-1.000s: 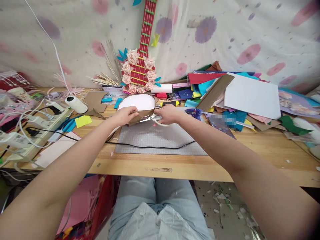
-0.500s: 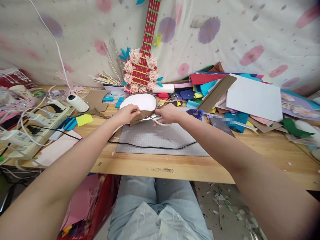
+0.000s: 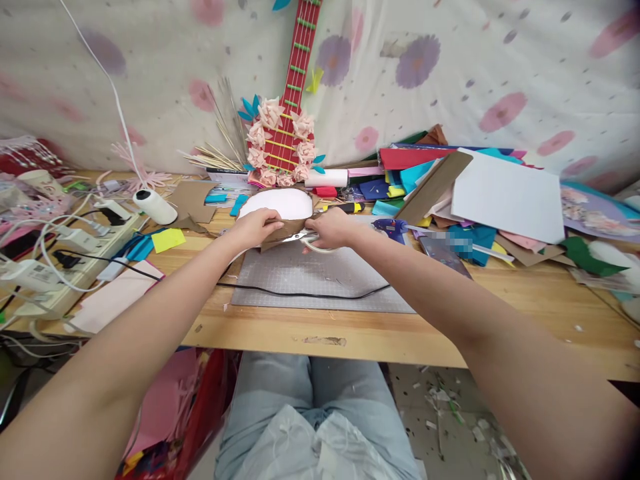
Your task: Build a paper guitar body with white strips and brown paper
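My left hand (image 3: 257,227) pinches the near edge of brown paper (image 3: 290,231) that borders a white rounded panel (image 3: 280,201). In my right hand (image 3: 333,229) are scissors (image 3: 323,248) with pale handles, my fingers closed round them. Their metal blades point left and lie against the brown paper, close to my left fingertips. The blade tips are partly hidden by the paper. Paper and panel are held over the far part of a grey cutting mat (image 3: 320,280).
A black cord (image 3: 300,293) crosses the mat. Behind stands a red paper guitar (image 3: 285,143) with pink flowers. A blue glue gun (image 3: 393,228) lies right, near piled coloured sheets (image 3: 420,173). A power strip (image 3: 75,267) and thread spool (image 3: 156,206) are left.
My right hand and the scissors have shifted slightly left along the brown paper's edge. My left hand has stayed nearly in place, moving a touch to the right.
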The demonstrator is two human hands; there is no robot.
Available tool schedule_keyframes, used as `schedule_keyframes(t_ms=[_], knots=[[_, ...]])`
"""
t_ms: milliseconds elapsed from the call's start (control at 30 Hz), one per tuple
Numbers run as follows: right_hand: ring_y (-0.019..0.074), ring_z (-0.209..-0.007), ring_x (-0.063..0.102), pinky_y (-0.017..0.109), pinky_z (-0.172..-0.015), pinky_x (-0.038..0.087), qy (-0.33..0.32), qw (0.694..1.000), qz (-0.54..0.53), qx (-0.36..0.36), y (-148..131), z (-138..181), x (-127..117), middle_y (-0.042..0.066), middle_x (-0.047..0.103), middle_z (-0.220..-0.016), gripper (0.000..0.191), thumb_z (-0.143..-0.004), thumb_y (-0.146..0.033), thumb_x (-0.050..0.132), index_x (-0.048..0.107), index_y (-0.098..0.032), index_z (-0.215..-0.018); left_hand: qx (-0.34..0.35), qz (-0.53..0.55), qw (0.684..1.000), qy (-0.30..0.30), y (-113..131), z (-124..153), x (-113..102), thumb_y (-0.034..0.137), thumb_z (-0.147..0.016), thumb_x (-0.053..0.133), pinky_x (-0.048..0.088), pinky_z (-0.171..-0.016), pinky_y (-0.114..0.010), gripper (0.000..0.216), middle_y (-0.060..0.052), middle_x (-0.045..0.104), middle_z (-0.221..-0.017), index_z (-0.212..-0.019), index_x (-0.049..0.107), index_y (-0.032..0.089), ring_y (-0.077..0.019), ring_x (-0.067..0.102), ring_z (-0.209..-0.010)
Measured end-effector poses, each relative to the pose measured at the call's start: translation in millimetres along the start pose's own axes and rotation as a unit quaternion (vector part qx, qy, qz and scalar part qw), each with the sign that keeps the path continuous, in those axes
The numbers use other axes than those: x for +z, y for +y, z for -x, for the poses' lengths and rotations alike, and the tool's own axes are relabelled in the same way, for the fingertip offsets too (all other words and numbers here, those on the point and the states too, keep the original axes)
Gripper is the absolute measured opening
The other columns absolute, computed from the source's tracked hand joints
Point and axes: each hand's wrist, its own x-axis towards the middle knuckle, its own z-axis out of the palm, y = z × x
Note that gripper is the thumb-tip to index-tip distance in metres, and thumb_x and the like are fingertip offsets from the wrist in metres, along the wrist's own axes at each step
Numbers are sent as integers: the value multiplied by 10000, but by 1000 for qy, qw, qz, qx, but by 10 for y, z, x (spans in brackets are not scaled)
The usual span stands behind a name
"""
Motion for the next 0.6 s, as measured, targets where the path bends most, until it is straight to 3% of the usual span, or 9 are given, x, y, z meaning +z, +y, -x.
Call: schedule_keyframes(t_ms=[233, 500, 600], knots=[[286, -887, 621, 310, -686, 350, 1, 1000, -9, 4, -84, -45, -68, 157, 692, -899, 679, -725, -727, 443, 644, -146, -1013, -5, 16, 1000, 6, -4, -21, 19, 359, -811, 467, 349, -642, -267, 222, -10, 585, -768, -765, 583, 177, -155, 496, -727], [279, -811, 629, 309, -638, 325, 7, 1000, 15, -2, -67, -79, 4, 142, 693, -833, 650, -762, -712, 399, 640, -156, -1000, -22, 38, 999, 12, -11, -9, 32, 361, -803, 477, 355, -642, -272, 219, 0, 570, -722, -730, 576, 180, -154, 493, -704], [272, -824, 625, 298, -625, 310, 18, 1000, 12, 1, -45, -37, 18, 139, 692, -857, 630, -770, -701, 405, 634, -157, -990, -52, 45, 996, 56, -24, 9, -37, 345, -801, 486, 362, -655, -274, 195, -2, 577, -742, -751, 578, 180, -155, 498, -713]])
